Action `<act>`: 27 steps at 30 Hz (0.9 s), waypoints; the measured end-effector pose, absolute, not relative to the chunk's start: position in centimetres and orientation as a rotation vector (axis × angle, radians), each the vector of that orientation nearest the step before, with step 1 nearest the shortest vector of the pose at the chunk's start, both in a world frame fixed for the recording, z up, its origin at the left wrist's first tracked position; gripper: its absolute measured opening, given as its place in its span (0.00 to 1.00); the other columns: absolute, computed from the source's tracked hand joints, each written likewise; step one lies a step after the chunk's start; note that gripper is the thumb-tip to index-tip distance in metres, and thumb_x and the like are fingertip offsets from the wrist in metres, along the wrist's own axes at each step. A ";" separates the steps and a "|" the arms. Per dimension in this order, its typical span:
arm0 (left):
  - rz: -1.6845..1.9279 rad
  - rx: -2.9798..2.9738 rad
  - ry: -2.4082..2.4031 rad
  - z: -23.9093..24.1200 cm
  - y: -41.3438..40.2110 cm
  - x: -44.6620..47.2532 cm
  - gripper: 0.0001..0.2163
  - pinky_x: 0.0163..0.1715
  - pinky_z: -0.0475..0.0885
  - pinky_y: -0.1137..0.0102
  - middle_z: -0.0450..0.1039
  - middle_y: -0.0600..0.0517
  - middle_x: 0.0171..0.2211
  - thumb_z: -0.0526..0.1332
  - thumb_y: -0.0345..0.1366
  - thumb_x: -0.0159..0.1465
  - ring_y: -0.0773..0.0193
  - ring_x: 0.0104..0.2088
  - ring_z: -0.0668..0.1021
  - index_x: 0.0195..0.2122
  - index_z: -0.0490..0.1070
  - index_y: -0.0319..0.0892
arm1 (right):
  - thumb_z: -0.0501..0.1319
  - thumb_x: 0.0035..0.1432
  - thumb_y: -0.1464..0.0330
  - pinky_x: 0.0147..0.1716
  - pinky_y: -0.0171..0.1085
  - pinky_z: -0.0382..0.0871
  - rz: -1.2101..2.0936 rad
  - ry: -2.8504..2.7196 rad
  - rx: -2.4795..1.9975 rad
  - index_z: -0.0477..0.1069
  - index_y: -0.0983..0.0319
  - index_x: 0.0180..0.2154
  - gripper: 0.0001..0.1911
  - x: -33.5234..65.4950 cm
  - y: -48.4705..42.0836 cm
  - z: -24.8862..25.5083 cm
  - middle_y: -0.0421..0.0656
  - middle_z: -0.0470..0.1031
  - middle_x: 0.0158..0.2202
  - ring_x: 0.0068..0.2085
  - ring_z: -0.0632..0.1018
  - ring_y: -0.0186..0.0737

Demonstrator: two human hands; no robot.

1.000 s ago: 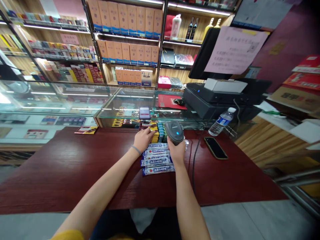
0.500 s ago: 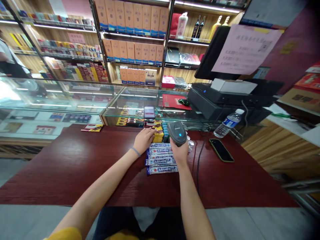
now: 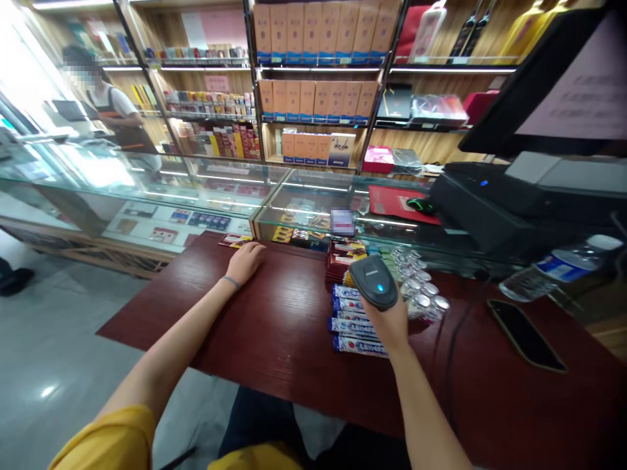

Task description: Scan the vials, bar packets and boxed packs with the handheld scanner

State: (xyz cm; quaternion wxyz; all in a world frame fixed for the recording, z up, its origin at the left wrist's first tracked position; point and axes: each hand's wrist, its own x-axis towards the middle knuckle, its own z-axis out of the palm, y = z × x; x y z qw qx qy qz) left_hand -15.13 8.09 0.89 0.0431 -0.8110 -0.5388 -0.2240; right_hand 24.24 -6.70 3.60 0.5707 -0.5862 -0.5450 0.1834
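Note:
A dark barcode scanner (image 3: 375, 282) with a lit blue light is gripped by my right hand (image 3: 392, 323), held above the table. Under and beside it lies a row of blue and white wrapped bars (image 3: 356, 326). Behind these stands a stack of dark red and yellow packets (image 3: 340, 258), partly hidden by the scanner. Several clear containers with silvery ends (image 3: 422, 290) are to the right of that hand. My left hand (image 3: 246, 263) rests low over the table's far left, fingers stretched forward, right by a flat red and yellow packet (image 3: 235, 241).
Beyond the dark red table (image 3: 289, 313) runs a glass display counter (image 3: 206, 189). A small screen (image 3: 342, 222) stands at its edge. On the right are a phone (image 3: 526, 334), a water bottle (image 3: 558, 267), a cable and a monitor (image 3: 543, 85). A person (image 3: 120, 111) stands behind the counter.
My left hand has moved left from the yellow packets to the lone packet at the far left. The view has turned left, bringing a person into sight. The scanner stays in my right hand.

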 end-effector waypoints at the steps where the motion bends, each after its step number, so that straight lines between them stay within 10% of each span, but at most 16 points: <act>1: -0.659 -2.456 -1.680 0.8 8.4 -16.5 0.16 0.62 0.68 0.57 0.72 0.41 0.57 0.54 0.36 0.71 0.51 0.59 0.73 0.57 0.72 0.44 | 0.69 0.48 0.58 0.41 0.45 0.77 0.444 -1.307 -1.372 0.73 0.59 0.49 0.26 24.0 -6.8 3.6 0.44 0.83 0.36 0.39 0.82 0.50; 15: -0.183 -2.455 -1.900 0.5 15.2 -24.1 0.28 0.66 0.62 0.56 0.67 0.39 0.64 0.60 0.51 0.67 0.46 0.65 0.67 0.64 0.69 0.43 | 0.69 0.47 0.61 0.27 0.37 0.72 0.422 -1.396 -1.453 0.74 0.57 0.46 0.22 22.6 -7.0 3.8 0.41 0.81 0.30 0.28 0.79 0.44; 27: 0.154 -2.314 -1.881 1.8 14.1 -21.9 0.23 0.43 0.71 0.64 0.78 0.37 0.49 0.52 0.54 0.72 0.46 0.49 0.81 0.56 0.72 0.42 | 0.69 0.46 0.61 0.32 0.39 0.73 0.441 -1.373 -1.452 0.73 0.57 0.46 0.24 22.5 -6.9 3.7 0.42 0.82 0.33 0.32 0.80 0.45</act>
